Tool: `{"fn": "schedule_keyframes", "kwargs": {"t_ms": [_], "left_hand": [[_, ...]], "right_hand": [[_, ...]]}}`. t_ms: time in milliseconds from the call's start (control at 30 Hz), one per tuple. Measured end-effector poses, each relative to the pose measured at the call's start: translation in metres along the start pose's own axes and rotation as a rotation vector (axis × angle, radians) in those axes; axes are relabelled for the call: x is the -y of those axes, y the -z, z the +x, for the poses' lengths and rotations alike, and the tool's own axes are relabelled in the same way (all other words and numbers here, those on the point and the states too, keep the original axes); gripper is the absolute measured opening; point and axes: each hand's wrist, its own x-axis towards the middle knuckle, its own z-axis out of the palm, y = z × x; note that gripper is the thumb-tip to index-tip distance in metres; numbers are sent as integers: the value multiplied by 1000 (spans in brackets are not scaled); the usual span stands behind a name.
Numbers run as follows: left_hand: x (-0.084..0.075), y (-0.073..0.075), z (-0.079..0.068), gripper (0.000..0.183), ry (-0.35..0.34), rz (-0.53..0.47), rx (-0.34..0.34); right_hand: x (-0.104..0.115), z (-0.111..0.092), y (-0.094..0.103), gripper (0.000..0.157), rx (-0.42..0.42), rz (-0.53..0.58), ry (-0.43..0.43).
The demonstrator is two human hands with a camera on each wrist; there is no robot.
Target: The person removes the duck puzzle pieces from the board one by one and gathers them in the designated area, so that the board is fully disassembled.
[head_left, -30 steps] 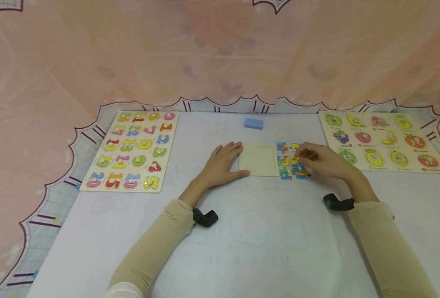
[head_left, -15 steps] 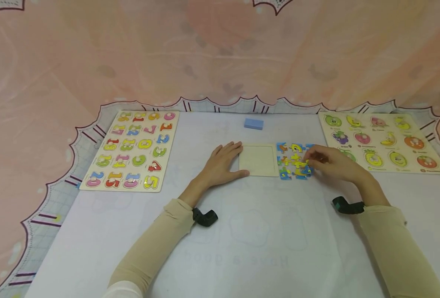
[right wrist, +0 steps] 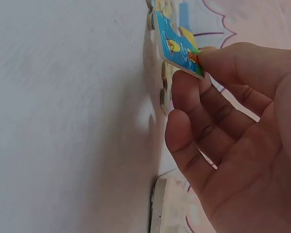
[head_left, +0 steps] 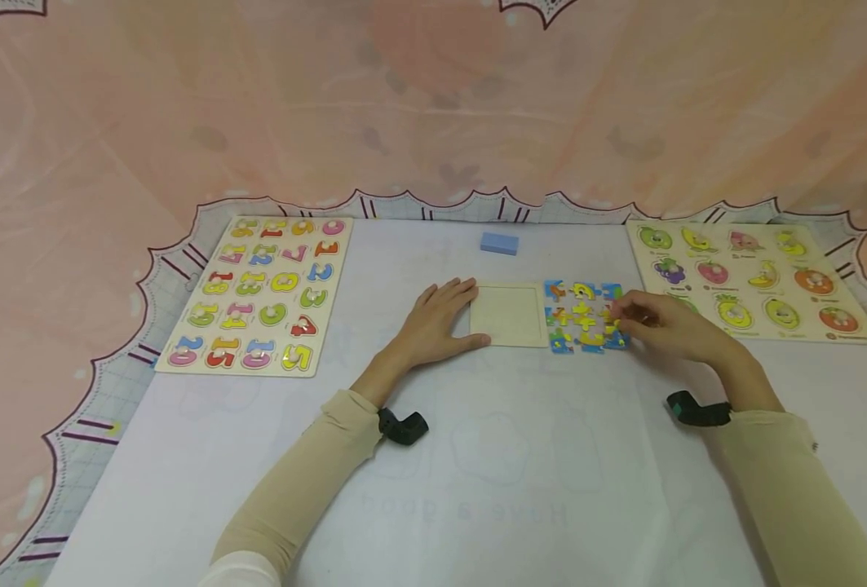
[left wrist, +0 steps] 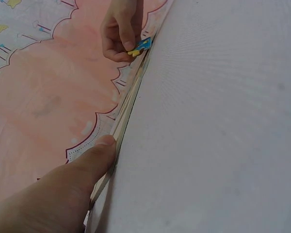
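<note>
My right hand (head_left: 668, 326) pinches a jigsaw piece (right wrist: 177, 46), blue with a small yellow duck printed on it, between thumb and fingers. In the right wrist view the piece is tilted and raised off the table. Below and beside it lie several other jigsaw pieces (head_left: 582, 315), set out in loose rows to the right of a pale wooden puzzle tray (head_left: 510, 344). My left hand (head_left: 440, 326) rests on the tray's left side with fingers spread and thumb at the near edge. In the left wrist view its thumb (left wrist: 99, 155) lies along the tray's edge.
A number puzzle board (head_left: 308, 326) lies at the left, and a fruit puzzle board (head_left: 752, 281) at the right, close behind my right hand. A blue block (head_left: 499, 244) sits beyond the tray near the table's far edge. The tabletop (head_left: 477, 473) is white.
My right hand has moved to the right with the jigsaw piece, from over the middle of the loose pieces to their right side, uncovering more of them. The left hand has stayed put.
</note>
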Motion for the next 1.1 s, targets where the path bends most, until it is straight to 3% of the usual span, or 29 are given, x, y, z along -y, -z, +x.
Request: {"fn": "schedule_keyframes", "kwargs": {"t_ms": [367,733,1100], "left_hand": [[-1,-3,1,84,5,1,2],[-1,-3,3,85,12,11,9],[-2,-3,3,84,11,11,13]], "right_hand": [[-6,-8,4,13,23,-37,27],[2,-9,-1,7,-37,-172,62],[1,-8,-7,8,-52,-205,74]]}}
